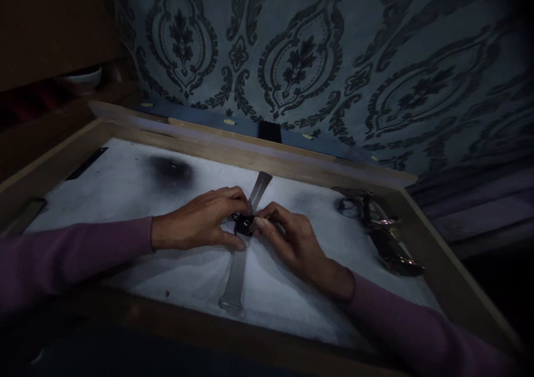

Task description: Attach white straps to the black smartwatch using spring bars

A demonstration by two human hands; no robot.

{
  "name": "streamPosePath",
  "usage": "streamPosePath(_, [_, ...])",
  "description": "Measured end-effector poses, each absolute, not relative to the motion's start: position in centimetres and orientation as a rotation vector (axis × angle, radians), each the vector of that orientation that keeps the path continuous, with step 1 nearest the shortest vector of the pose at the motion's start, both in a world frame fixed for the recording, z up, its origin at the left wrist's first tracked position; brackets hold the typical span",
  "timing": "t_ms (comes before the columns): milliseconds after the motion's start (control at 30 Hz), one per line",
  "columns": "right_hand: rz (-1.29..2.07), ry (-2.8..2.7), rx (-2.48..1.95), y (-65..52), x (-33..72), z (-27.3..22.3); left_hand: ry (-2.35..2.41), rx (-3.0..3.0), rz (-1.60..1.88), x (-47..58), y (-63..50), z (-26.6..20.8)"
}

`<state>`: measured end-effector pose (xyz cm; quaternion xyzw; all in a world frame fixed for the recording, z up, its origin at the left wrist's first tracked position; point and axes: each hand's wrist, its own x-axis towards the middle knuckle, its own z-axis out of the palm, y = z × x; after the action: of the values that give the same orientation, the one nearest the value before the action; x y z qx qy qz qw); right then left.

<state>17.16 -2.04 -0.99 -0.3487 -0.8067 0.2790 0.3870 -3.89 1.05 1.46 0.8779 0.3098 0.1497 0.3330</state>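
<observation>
A smartwatch with a black, squarish case (pixel 243 225) lies near the middle of the white-bottomed tray (pixel 137 279). Its grey strap runs both ways: the holed end (pixel 260 188) points to the back, the buckle end (pixel 233 288) to the front. My left hand (pixel 200 218) comes from the left, fingers and thumb closed around the case. On the other side my right hand (pixel 287 235) pinches at the case's right edge, thumb against forefinger. A small black loop shows at the case's left side. The fingertips hide part of the case.
Wooden walls (pixel 450 266) rim the tray. At its right lie a dark, shiny crumpled item (pixel 392 249) and a dark round thing (pixel 348 206). Flat dark pieces (pixel 87 163) lie along the left wall. Patterned cloth (pixel 300 60) hangs behind; a white bowl (pixel 83 79) stands far left.
</observation>
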Motion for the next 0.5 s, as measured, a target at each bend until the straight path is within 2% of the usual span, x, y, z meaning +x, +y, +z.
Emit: streamPosePath(500, [0.657,-2.115,-0.882,-1.89,17.51,-0.91,0.81,2.292,0.391,-3.91,1.0,1.6])
